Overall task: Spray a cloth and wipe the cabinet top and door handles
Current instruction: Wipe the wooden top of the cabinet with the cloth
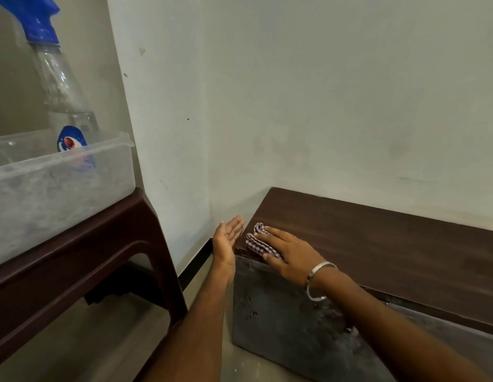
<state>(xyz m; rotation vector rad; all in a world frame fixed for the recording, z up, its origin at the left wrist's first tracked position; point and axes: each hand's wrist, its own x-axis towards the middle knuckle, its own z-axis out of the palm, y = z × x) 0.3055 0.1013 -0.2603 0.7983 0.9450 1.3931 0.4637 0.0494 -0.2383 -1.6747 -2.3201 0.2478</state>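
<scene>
A low cabinet with a dark brown wooden top (377, 244) stands in the corner against the pale wall. On its near-left corner lies a checked pink-and-white cloth (257, 239), pressed flat under my right hand (290, 253), which wears a silver bangle. My left hand (227, 238) is held cupped, palm up, just off the cabinet's left edge, fingers apart and holding nothing. The cabinet's grey front (281, 321) faces me; no door handles show. A clear spray bottle with a blue trigger head (61, 86) stands in a plastic tub at upper left.
The translucent plastic tub (55, 194) rests on a dark brown plastic stool (124, 241) to the left of the cabinet. A narrow strip of floor (204, 271) separates stool and cabinet. Walls close in behind and to the left.
</scene>
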